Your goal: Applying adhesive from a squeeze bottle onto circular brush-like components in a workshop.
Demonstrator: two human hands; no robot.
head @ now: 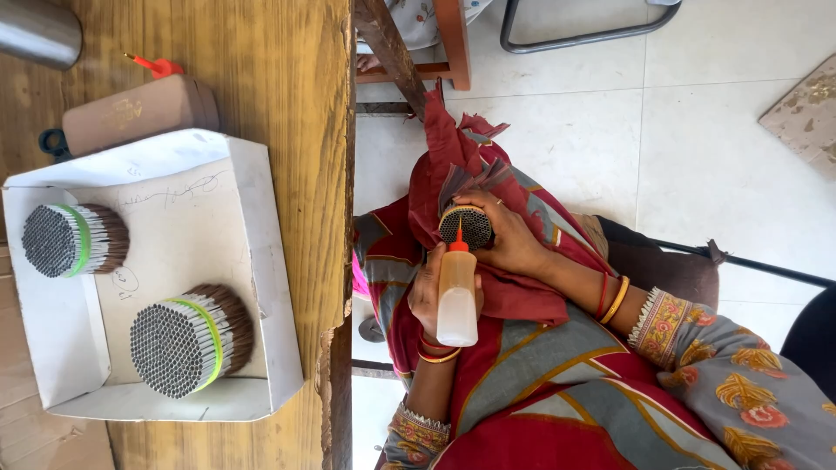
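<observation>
While her left hand (427, 292) grips a squeeze bottle (457, 300), nozzle touching the stick bundle (465, 226), her right hand (509, 239) clasps that bundle.

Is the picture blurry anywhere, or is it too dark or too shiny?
Head view: even daylight, nothing too dark; the squeeze bottle, the held bundle of sticks and both tray bundles look sharp; the floor tiles are bright with mild glare; soft shadows inside the white tray; the metal cup at the corner is slightly soft; the scene looks turned sideways.
</observation>
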